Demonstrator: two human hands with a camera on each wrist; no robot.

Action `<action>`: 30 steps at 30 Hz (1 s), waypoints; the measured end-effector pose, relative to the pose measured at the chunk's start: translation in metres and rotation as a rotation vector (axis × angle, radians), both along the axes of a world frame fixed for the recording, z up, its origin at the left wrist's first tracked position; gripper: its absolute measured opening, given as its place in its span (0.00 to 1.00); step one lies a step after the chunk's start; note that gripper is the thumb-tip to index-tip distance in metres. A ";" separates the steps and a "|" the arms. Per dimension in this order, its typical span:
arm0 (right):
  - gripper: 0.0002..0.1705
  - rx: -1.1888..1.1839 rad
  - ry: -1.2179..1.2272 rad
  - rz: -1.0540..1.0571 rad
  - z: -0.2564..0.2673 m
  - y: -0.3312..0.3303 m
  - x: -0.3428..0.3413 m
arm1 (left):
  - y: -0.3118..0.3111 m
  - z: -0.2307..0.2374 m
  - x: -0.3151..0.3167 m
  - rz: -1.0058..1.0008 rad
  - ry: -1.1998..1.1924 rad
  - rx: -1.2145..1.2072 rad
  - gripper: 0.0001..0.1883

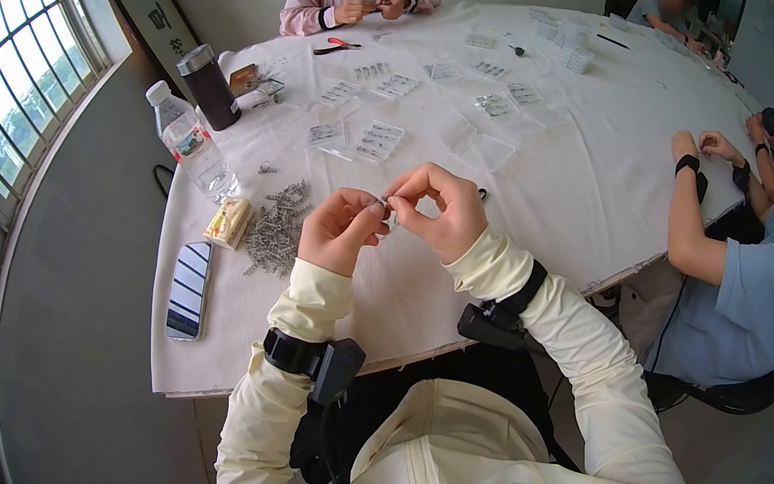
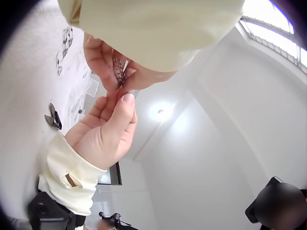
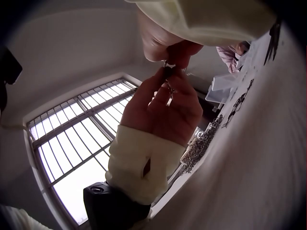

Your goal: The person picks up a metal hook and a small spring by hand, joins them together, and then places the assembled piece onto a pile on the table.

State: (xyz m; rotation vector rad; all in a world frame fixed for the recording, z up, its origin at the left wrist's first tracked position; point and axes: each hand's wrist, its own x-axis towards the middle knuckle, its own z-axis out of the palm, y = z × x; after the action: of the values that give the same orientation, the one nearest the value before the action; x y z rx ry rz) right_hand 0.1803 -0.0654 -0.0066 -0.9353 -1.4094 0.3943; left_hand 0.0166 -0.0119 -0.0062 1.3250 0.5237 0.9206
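Observation:
In front of my chest my left hand [image 1: 338, 231] and right hand [image 1: 439, 212] meet fingertip to fingertip above the white tablecloth. Between them a tiny dark metal piece [image 3: 168, 72] is pinched, mostly hidden by the fingers. A coiled wire piece [image 2: 119, 68] shows within the curled fingers of my left hand, close to the palm. My right thumb and forefinger press together at the same spot; exactly what they grip there I cannot tell. Beside the left hand lies a pile of small grey wire pieces [image 1: 276, 229].
Left of the pile are a tissue pack [image 1: 228, 222], phone [image 1: 189, 290], water bottle [image 1: 195, 146] and dark flask [image 1: 211, 87]. Clear plastic trays [image 1: 478, 145] and cards of small pieces [image 1: 379, 140] lie ahead, with red-handled pliers [image 1: 338, 47] beyond. People sit opposite and at right.

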 end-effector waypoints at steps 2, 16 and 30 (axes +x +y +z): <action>0.05 0.004 -0.021 -0.027 0.001 -0.001 -0.001 | 0.003 -0.004 0.000 -0.003 -0.009 0.015 0.05; 0.08 0.187 -0.361 -0.180 0.006 -0.003 -0.001 | -0.001 0.002 -0.002 0.088 0.051 0.158 0.04; 0.08 0.180 -0.354 -0.072 0.008 -0.004 0.004 | -0.002 0.004 -0.004 0.029 0.037 0.264 0.05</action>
State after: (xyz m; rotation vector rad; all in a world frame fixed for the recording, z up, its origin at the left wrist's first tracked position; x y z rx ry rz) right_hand 0.1843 -0.0691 0.0012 -0.9342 -1.6953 0.0443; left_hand 0.0122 -0.0138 -0.0025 1.5779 0.4612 1.0161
